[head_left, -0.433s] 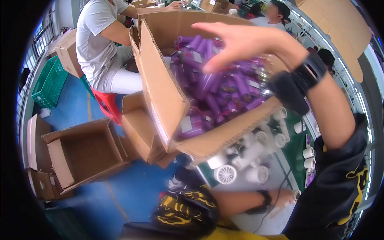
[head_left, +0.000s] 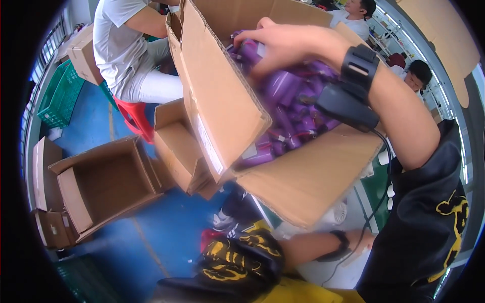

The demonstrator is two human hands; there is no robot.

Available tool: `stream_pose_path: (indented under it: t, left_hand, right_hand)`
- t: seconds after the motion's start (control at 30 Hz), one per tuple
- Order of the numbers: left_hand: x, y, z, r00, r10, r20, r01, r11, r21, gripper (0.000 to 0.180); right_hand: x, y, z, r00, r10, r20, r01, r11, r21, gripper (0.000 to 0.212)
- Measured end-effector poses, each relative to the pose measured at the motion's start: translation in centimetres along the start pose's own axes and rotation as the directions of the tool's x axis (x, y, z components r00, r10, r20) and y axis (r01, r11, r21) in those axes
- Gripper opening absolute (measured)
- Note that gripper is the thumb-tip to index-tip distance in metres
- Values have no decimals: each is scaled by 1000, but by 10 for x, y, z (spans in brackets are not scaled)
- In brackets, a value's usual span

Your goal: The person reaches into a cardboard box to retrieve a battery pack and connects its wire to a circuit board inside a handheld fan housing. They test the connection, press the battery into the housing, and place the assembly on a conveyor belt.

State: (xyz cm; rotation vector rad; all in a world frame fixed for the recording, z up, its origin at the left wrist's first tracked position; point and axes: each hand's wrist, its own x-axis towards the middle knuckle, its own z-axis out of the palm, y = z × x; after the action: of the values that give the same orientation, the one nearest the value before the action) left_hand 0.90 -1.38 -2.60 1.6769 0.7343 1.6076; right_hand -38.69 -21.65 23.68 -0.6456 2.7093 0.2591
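My right hand [head_left: 273, 45] reaches down into a large open cardboard box [head_left: 308, 189]. Its fingers curl round a purple-wrapped battery pack [head_left: 249, 52] at the top of the pile. More purple battery packs [head_left: 283, 88], some with thin red wires and small white connectors, fill the box around it. Below the box's front flap, my left hand [head_left: 357, 241] is low over a pale work surface, closed on a white plastic part [head_left: 348, 259], mostly hidden by the hand and my right sleeve. Both wrists wear black straps; a black device with a cable hangs at the right one.
Round white plastic pieces [head_left: 337, 213] lie partly behind the flap. Left of the box are opened cartons [head_left: 113, 184] on the blue floor [head_left: 151, 242] and a green crate [head_left: 61, 96]. A co-worker in white [head_left: 121, 55] sits on a red stool [head_left: 135, 118].
My right hand has gone from spread above the pile to curled round a battery pack in it. The box's front flap now covers most of the white pieces. My left hand stays low.
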Motion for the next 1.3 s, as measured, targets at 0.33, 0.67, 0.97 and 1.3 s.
stream_pose_path:
  t: [0.33,0.67,0.97,1.3]
  left_hand:
    - [-19,-41,28,995,-99,23,95,984,153,49]
    - [4,-25,21,988,-141,69,109,932,346,32]
    - [-13,65,-30,953,-290,87,238,895,377,30]
    - [-20,50,-32,986,-131,99,91,939,331,31]
  right_hand:
    - [-24,-26,-33,901,75,427,-83,997,1,71]
    - [-26,-4,-4,993,33,109,-22,995,-99,57]
    - [-41,14,12,983,177,47,-179,983,37,66]
    - [-122,39,2,964,24,-266,64,946,318,32]
